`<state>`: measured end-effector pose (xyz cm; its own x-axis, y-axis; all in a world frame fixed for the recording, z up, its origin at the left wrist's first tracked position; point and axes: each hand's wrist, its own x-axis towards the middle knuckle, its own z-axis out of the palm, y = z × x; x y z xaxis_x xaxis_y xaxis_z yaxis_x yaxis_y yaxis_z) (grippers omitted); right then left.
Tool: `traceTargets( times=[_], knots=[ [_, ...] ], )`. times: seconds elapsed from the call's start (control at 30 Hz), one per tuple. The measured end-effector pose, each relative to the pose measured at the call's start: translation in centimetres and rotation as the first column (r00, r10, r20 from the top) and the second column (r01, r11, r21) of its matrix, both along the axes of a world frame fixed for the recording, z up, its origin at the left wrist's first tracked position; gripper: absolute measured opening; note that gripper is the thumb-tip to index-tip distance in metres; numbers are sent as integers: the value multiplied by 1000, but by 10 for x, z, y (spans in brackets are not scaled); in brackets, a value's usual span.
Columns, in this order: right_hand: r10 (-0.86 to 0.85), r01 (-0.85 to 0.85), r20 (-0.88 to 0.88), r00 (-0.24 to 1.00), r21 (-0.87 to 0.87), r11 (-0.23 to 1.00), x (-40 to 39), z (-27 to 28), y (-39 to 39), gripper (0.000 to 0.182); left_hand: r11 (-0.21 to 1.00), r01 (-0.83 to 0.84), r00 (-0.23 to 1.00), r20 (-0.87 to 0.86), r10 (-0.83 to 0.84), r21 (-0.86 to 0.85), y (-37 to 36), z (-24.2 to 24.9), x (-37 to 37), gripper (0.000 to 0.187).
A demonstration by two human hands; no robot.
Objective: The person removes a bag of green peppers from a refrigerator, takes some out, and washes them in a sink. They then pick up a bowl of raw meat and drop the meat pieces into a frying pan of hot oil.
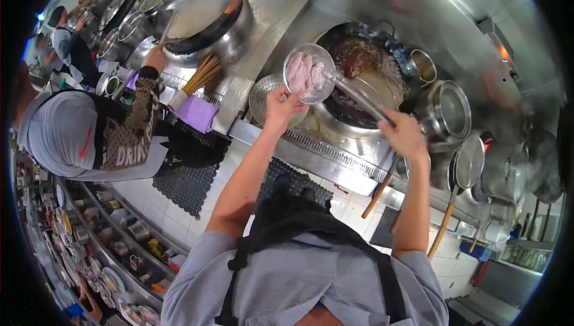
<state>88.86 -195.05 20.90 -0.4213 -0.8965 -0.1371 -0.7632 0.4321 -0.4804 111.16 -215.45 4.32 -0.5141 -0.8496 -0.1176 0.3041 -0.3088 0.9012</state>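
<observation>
Left hand [283,109] at the near rim of the metal ladle [360,98], fingers drawn in; can't tell if it pinches the rim or just touches. Right hand [405,133] closed round the ladle's handle end. Raw-looking pale pink meat strips [306,75] sit in the ladle, at the left edge of the wok [397,51] of foaming brown liquid [359,57]. Doing this well, I'd say: ladle level, right wrist steady, left fingertips clear of splatter. Perforated strainer [260,96] just left. Co-worker [75,122] stands further left.
</observation>
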Motion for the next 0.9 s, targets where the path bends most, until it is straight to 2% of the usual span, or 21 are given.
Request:
traceTargets(
  times=[0.03, 0.13, 0.27, 0.3, 0.33, 0.4, 0.5, 0.6, 0.63, 0.73, 0.8, 0.87, 0.9],
  knots=[
    [-28, 28, -14, 999, 17, 999, 3, -15, -5, 42, 1000, 19, 999, 32, -18, -21, -1, 3, 0, 18],
    [-28, 36, 115, 993, -68, 997, 4, -46, -15, 39, 999, 22, 998, 66, -20, -30, -7, 8, -6, 19],
    [-100, 93, -21, 995, -215, 972, -2, -27, 1, 38, 995, -2, 999, -39, 6, 96, -20, 6, -6, 11],
    [-175, 176, 22, 984, -208, 962, -5, -13, 0, 38, 991, 6, 999, -37, -1, 132, -20, 4, -4, 12],
    [-153, 140, -28, 988, -272, 952, -24, -22, 0, 39, 986, 14, 999, -37, -8, 166, -20, 4, -2, 13],
    [-225, 207, -120, 967, -144, 968, -59, -36, -15, 40, 978, 18, 998, -58, -6, 209, -19, 5, -2, 15],
    [-278, 284, -256, 926, -15, 959, -113, -94, -41, 41, 968, 15, 995, -103, 12, 250, -11, 2, 0, 18],
    [-332, 347, -301, 894, -2, 938, -99, -72, -46, 41, 968, 16, 994, -109, 12, 252, -11, -4, 0, 15],
    [-301, 289, -293, 908, -84, 954, -89, -55, -36, 42, 972, 10, 995, -100, 14, 235, -9, -6, 1, 14],
    [-85, 72, -91, 992, -133, 988, -54, -18, -5, 44, 990, -13, 996, -88, 26, 142, -5, -10, -2, 13],
    [-25, 25, 4, 1000, 28, 999, -4, 10, -5, 45, 996, -11, 997, -81, 18, 86, -6, -8, -7, 13],
    [71, -71, 6, 997, 1, 997, 5, -25, -10, 43, 998, 6, 998, -61, -2, 62, -2, -1, -11, 13],
    [53, -52, -35, 998, 9, 999, 10, -35, -15, 43, 998, 2, 999, -54, 1, 64, 0, 1, -13, 14]
  ],
)
